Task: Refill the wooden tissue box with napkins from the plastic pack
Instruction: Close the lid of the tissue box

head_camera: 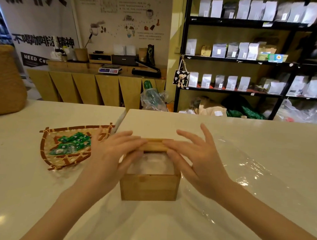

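Observation:
The wooden tissue box (148,187) stands on the white table in front of me, its top open at the near side, with white napkins (151,164) showing inside. A wooden lid piece (154,145) lies across the far edge of the box. My left hand (113,154) and my right hand (192,158) each hold one end of that lid with thumb and fingers, the other fingers spread. Clear plastic wrap (243,172) lies crumpled on the table to the right of the box and under it.
A woven bamboo tray (47,150) with several green sachets (72,143) sits left of the box. A large woven basket (5,82) stands at the far left. A gap (123,116) splits the table top behind the box. Shelves of bags stand beyond.

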### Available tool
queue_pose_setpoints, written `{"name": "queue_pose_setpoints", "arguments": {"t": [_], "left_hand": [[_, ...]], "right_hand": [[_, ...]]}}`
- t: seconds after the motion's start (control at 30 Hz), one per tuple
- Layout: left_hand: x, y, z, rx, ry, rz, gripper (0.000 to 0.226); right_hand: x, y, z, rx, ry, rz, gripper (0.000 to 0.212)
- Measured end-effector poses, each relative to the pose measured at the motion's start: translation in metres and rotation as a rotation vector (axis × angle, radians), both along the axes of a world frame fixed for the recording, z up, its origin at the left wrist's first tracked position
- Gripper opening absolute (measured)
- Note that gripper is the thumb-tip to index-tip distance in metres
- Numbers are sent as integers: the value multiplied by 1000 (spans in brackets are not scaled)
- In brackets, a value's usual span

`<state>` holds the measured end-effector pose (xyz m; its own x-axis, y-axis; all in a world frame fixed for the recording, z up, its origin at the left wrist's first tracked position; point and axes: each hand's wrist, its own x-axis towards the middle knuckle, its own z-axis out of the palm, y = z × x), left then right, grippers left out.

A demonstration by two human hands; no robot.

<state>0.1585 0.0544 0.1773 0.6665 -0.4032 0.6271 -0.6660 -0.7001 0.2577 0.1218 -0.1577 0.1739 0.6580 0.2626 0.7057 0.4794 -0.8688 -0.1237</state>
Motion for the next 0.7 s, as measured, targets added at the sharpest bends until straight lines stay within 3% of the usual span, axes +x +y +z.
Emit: {"name": "queue_pose_setpoints", "arguments": {"t": [0.1,0.23,0.47,0.63,0.7], "left_hand": [[-16,5,-24,-15,116,-44,61],[-22,3,-40,-58,149,-33,58],[-22,1,-50,-156,177,-58,54],[-20,3,-45,-239,310,-118,30],[-22,3,-43,-278,341,-138,34]], "right_hand": [[-14,-5,-23,-62,58,37,42],[-15,-11,-43,-210,32,18,36],[-15,-7,-55,-136,6,19,31],[-13,0,-57,-131,-23,-15,30],[-13,2,-58,-153,-15,-34,35]]}}
